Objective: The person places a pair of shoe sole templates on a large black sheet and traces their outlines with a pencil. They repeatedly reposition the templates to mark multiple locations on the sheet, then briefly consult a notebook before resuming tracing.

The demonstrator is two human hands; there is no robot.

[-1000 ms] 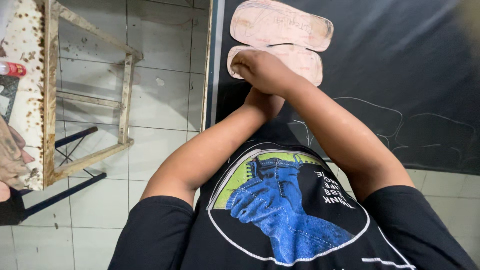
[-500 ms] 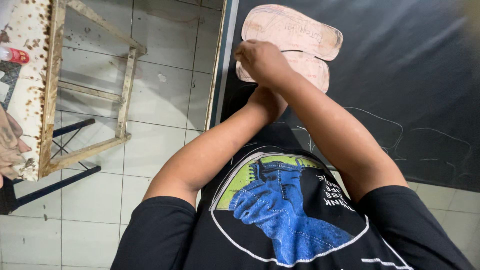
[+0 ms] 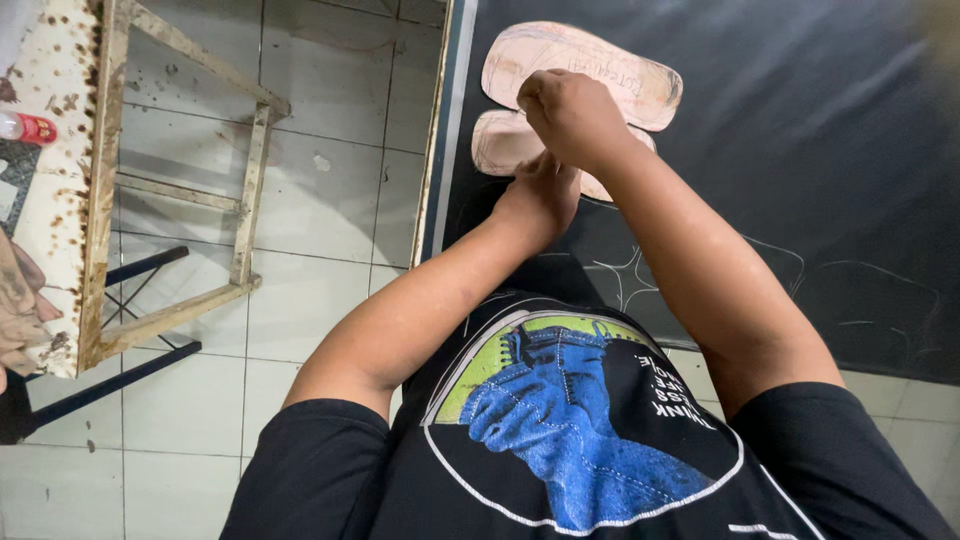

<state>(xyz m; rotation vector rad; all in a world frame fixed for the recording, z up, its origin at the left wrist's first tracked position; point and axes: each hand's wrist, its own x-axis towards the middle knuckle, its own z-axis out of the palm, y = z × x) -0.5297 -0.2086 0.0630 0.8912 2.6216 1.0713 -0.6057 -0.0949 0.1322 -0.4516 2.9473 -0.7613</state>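
Fisted right hand (image 3: pixel 570 110) over sole template (image 3: pixel 580 75)

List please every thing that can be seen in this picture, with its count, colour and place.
sole-shaped templates: two, pale pink-beige, overlapping on the black sheet, under the hands
black sheet: one, with faint traced outlines, right half
wooden frame: one, stained pale wood, on the floor, left
tiled floor: white, stained
small bottle: one, clear with red cap, far left
another person's hand: one, left edge
black t-shirt: one, blue and green print, bottom
left hand: resting at the lower template
right hand: fist closed, on the templates
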